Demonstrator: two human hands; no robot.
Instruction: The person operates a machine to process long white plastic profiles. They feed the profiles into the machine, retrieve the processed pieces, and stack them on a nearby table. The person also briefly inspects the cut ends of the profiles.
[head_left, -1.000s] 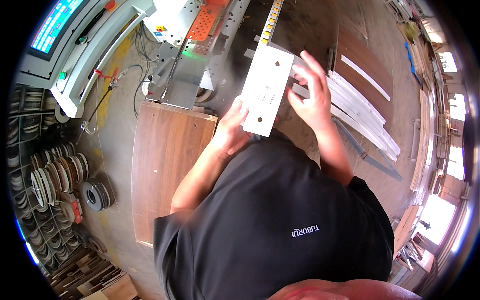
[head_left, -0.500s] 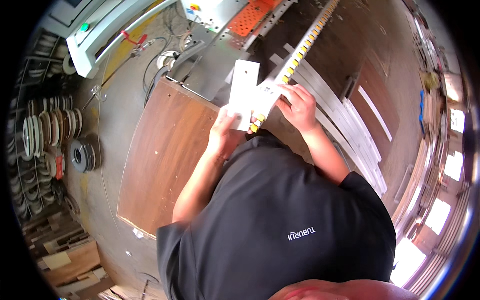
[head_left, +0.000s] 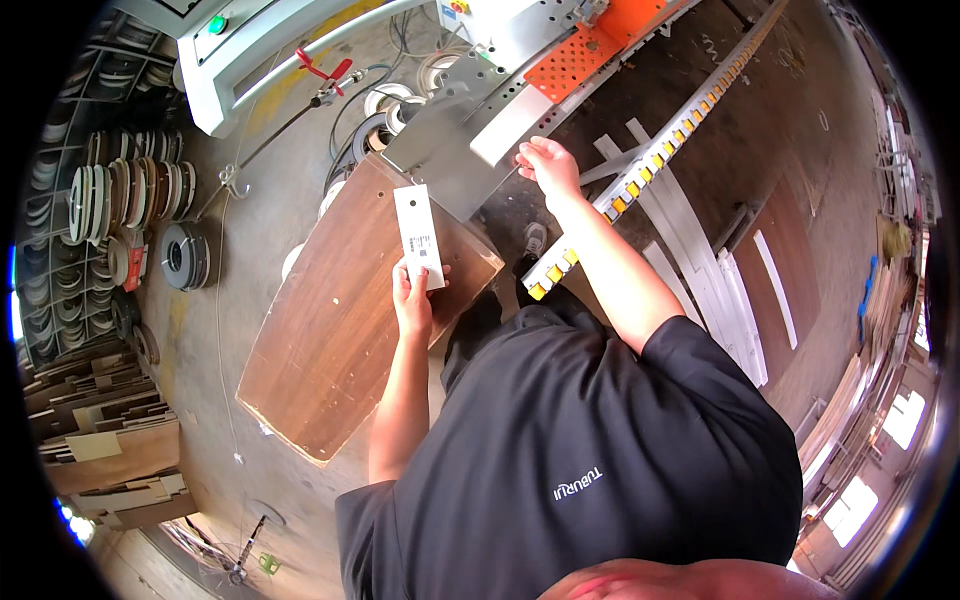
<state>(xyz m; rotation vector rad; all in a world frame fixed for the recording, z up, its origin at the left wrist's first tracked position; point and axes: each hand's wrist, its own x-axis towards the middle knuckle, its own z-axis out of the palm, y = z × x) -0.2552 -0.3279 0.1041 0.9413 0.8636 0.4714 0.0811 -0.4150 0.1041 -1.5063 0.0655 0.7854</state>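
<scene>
My left hand (head_left: 414, 295) grips the lower end of a narrow white board (head_left: 417, 240). The board carries a printed label and has a small dark hole near its top. It is held above a brown wood-grain panel (head_left: 330, 310). My right hand (head_left: 552, 168) is reached out ahead, fingers loosely bent and apart, with nothing visible in them. Just beyond its fingertips, a second white board (head_left: 511, 126) lies on the grey metal plate (head_left: 440, 150) of a machine, beside the orange perforated part (head_left: 575, 62).
A rail with yellow blocks (head_left: 640, 183) runs diagonally under my right forearm. Long white strips (head_left: 690, 235) lie to the right. Racks of coiled edging (head_left: 130, 190) stand at the left, above stacked boards (head_left: 110, 450). Cables trail near the machine.
Two white boards were together between my hands; one now lies on the machine plate. My right hand has moved forward. My left hand has shifted left and lower with the labelled board.
</scene>
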